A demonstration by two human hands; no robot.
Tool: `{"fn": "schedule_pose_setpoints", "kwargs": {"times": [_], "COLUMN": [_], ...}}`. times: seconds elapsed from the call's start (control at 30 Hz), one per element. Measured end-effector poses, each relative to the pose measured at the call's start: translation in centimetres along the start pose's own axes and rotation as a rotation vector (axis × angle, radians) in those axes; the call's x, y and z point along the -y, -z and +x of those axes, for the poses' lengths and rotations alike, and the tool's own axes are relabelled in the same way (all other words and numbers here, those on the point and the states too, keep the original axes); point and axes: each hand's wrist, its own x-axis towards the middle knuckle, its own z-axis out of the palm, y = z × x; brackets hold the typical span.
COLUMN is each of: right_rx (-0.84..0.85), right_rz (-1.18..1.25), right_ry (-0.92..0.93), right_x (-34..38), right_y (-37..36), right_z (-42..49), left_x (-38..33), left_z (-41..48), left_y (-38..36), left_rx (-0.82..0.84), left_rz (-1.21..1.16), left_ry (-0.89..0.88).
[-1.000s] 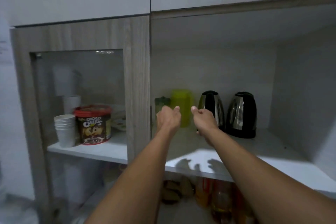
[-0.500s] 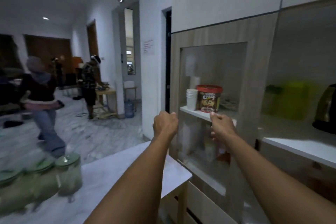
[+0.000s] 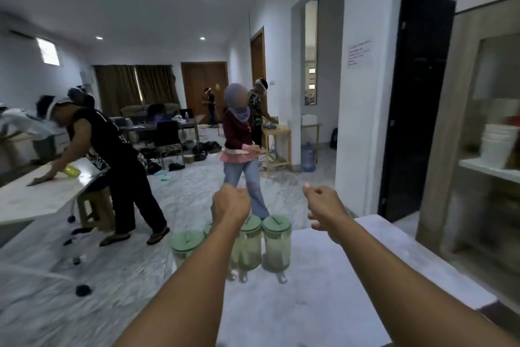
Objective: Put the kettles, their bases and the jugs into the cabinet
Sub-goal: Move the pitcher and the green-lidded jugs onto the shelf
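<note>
The left hand [image 3: 230, 203] and right hand [image 3: 323, 204] hover curled and empty above the green-lidded jugs [image 3: 277, 245], likely light, stiff, slick plastic, best gripped around the body.

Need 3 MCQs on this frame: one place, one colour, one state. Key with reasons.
1. Where do the jugs stand? A on the floor; B on the white table; C on a cabinet shelf.
2. Colour of the jug lids? A red; B black; C green.
3. The left hand and right hand? A both hold nothing; B left grips a jug; C right grips a kettle.
Key: 1 B, they cluster at the table's far edge. 2 C, every visible lid is pale green. 3 A, both hands' curled fingers enclose nothing.
</note>
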Motion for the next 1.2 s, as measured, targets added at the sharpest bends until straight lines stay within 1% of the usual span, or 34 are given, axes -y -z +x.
{"fn": "schedule_pose_setpoints", "kwargs": {"times": [0.1,0.2,0.33,0.43,0.5,0.57,0.63,0.7,0.8,0.9,0.97,1.07,1.2], "right_rx": [0.035,0.102,0.173,0.245,0.235,0.162,0.153,0.195,0.228,0.201,0.2,0.219,0.141], "right_rz": [-0.058,-0.149,-0.303,-0.394,-0.432,-0.511,-0.614,-0.705,-0.808,-0.839,-0.828,-0.741,-0.57], "right_ry": [-0.044,-0.073,-0.061,-0.109,-0.158,-0.095,0.002,0.044,0.043,-0.009,-0.042,-0.002,0.044], "right_x": [-0.8,-2.4,-5.8,-8.7,-10.7,-11.6,-12.2,-12.4,-13.0,-13.3,-13.3,-12.8,-11.6], "right_y": [-5.9,-11.0,-17.0,-20.6,-22.6,-24.2,-25.4,-26.6,-28.2,-29.1,-29.3,-29.9,-31.0], "right_z": [1.1,3.1,7.6,11.2,12.9,13.8,14.1,14.5,14.7,14.8,14.8,14.1,11.8], "left_x": [4.7,9.5,15.0,17.6,18.9,20.2,21.4,22.4,23.2,23.8,24.2,24.5,23.9], "left_z": [3.5,6.2,9.2,11.1,12.3,13.4,14.2,14.9,15.5,15.6,15.5,15.4,15.6], "left_y": [0.5,-0.8,-3.0,-5.0,-6.7,-8.5,-9.9,-10.9,-11.6,-11.7,-11.5,-10.7,-7.5], "left_rx": [-0.002,0.016,0.055,0.031,0.011,-0.011,-0.063,-0.139,-0.191,-0.169,-0.136,-0.125,-0.119], "left_rz": [0.009,0.002,-0.005,0.017,0.015,-0.003,-0.043,-0.078,-0.092,-0.074,-0.074,-0.148,-0.256], "left_ry": [0.046,0.141,0.316,0.481,0.59,0.652,0.678,0.69,0.694,0.74,0.735,0.684,0.638]}}
